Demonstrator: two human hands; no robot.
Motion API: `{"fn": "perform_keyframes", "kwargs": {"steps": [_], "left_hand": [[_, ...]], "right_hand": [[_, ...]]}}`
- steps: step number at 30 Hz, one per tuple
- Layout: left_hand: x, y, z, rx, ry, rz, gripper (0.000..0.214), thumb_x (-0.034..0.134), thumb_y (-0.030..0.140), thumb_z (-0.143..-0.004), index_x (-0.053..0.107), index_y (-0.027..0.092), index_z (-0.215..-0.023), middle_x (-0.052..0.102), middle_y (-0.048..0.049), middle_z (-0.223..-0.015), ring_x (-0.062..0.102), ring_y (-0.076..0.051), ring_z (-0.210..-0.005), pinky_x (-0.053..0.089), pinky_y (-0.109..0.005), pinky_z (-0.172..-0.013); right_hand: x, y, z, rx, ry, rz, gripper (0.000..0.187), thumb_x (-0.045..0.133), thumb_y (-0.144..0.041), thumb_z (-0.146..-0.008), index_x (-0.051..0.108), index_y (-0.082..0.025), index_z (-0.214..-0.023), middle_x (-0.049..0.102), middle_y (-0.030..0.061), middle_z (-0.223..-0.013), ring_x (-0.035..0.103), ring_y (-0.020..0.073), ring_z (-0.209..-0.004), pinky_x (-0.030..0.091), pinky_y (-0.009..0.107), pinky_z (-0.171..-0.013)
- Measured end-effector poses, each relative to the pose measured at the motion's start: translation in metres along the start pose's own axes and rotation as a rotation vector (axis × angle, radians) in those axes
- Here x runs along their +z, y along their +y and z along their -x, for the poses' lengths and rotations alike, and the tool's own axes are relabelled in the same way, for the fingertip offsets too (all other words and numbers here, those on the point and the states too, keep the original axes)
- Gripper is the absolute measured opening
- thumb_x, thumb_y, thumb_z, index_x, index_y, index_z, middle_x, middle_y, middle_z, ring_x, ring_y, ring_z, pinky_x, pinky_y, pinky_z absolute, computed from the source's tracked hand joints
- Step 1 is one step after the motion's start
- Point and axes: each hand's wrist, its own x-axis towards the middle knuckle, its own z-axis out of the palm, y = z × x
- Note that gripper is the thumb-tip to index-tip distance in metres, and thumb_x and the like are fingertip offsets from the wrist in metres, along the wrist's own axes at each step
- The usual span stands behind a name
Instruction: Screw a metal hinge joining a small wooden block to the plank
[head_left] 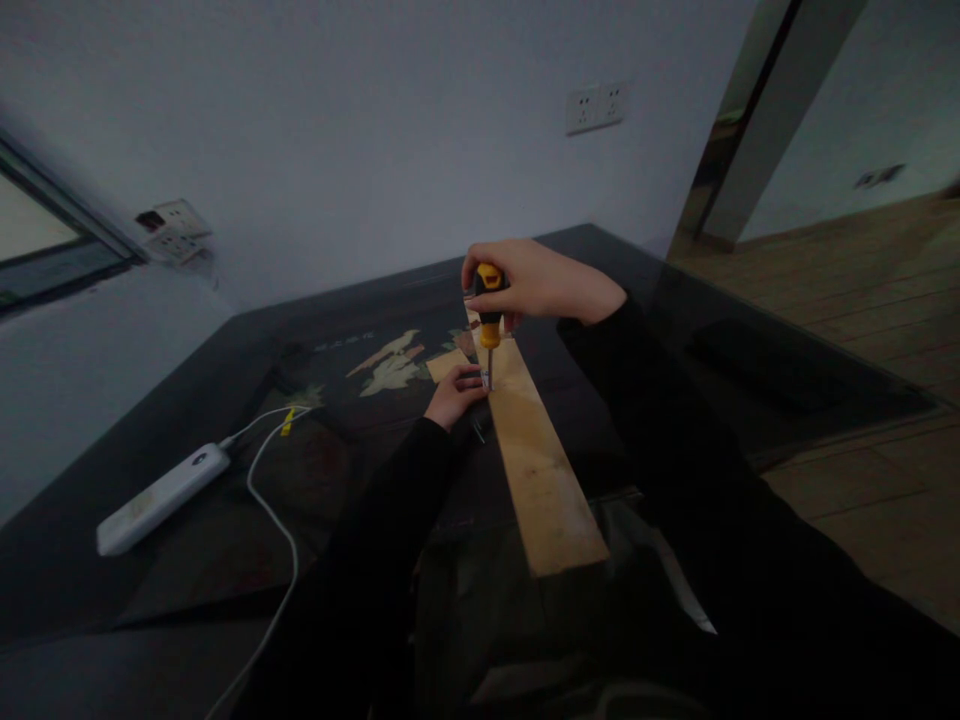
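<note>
My right hand grips the yellow and black handle of a screwdriver, which stands nearly upright with its shaft pointing down. Its tip meets a small silvery metal bracket at the left edge of a long wooden board. From the left, my left hand pinches the bracket against the board with its fingertips. A second, shorter piece of wood extends leftward behind my left hand. Thin metal screws lie just in front of that hand. The exact contact of the tip is too small to make out.
A white power bank with a white cable lies on the left of the dark table. The board's near end reaches over the table's front edge. A wall with sockets stands behind.
</note>
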Motion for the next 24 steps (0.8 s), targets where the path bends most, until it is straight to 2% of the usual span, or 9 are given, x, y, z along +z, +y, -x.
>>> {"fn": "perform_keyframes", "kwargs": {"steps": [3, 10, 15, 24], "left_hand": [[0.000, 0.000, 0.000, -0.008, 0.017, -0.003, 0.052, 0.080, 0.015, -0.057, 0.057, 0.017, -0.104, 0.067, -0.0030, -0.084, 0.065, -0.016, -0.079, 0.049, -0.039, -0.090], [0.000, 0.000, -0.001, -0.009, 0.012, 0.013, 0.053, 0.081, 0.015, -0.056, 0.057, 0.015, -0.102, 0.068, -0.0047, -0.086, 0.065, -0.015, -0.077, 0.049, -0.039, -0.089], [-0.001, -0.003, -0.003, -0.008, 0.018, 0.013, 0.051, 0.079, 0.013, -0.056, 0.057, 0.016, -0.102, 0.067, -0.0042, -0.085, 0.064, -0.014, -0.076, 0.048, -0.038, -0.089], [0.000, -0.002, -0.002, 0.006, -0.002, 0.031, 0.050, 0.080, 0.014, -0.055, 0.057, 0.016, -0.100, 0.067, -0.0047, -0.086, 0.064, -0.014, -0.076, 0.049, -0.038, -0.088]], "right_hand": [[-0.002, -0.003, 0.001, 0.012, 0.042, 0.005, 0.022, 0.063, -0.025, -0.078, 0.058, -0.015, -0.098, 0.060, 0.0038, -0.088, 0.054, 0.0082, -0.063, 0.041, 0.019, -0.053], [-0.005, 0.000, 0.001, 0.016, 0.219, 0.127, 0.017, 0.058, -0.019, -0.078, 0.059, -0.013, -0.094, 0.061, 0.0059, -0.090, 0.055, 0.0124, -0.076, 0.040, 0.023, -0.062], [0.001, 0.012, -0.007, 0.029, 0.222, 0.176, 0.016, 0.058, -0.017, -0.075, 0.060, -0.013, -0.091, 0.061, 0.0065, -0.090, 0.053, 0.0134, -0.077, 0.040, 0.025, -0.064], [0.003, 0.010, -0.006, 0.025, 0.167, 0.080, 0.016, 0.058, -0.019, -0.077, 0.059, -0.014, -0.092, 0.060, 0.0049, -0.088, 0.051, 0.0083, -0.063, 0.039, 0.020, -0.051]]}}
